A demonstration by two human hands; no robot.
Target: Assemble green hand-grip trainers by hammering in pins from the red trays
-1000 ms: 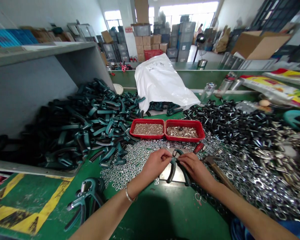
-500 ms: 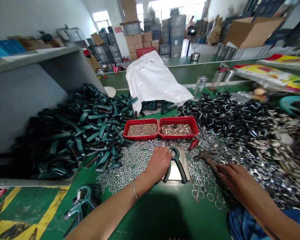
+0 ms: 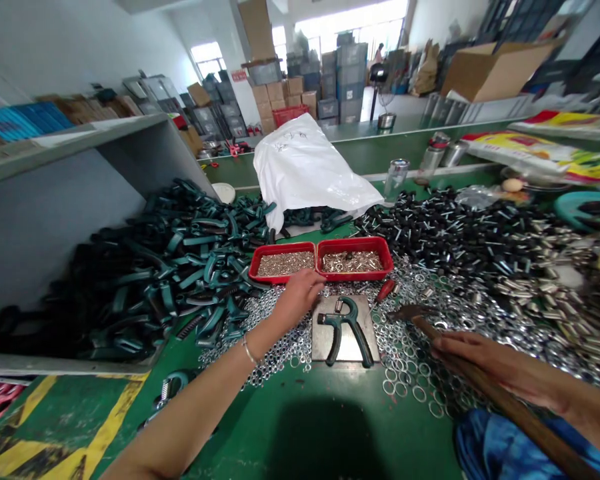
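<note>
My left hand (image 3: 299, 299) reaches forward to the front edge of the red double tray (image 3: 321, 261), with nothing visible in its fingers. The tray's compartments hold small silver metal parts. My right hand (image 3: 480, 360) grips the wooden handle of a hammer (image 3: 485, 379), whose head (image 3: 405, 312) hangs above scattered steel washers (image 3: 410, 360). Between my hands, a dark green hand grip exerciser (image 3: 343, 330) lies flat on a steel plate (image 3: 321, 340), untouched. A red-handled tool (image 3: 386, 290) lies beyond the plate.
A large heap of dark green grip handles (image 3: 170, 280) fills the left, and black sleeves (image 3: 445, 233) lie heaped to the right. A white plastic sack (image 3: 305, 167) sits behind the tray. Shelving, crates and cartons stand beyond the green bench.
My left hand has left the exerciser and moved forward to the tray. My right hand has closed on the hammer handle and lifted the hammer over the washers.
</note>
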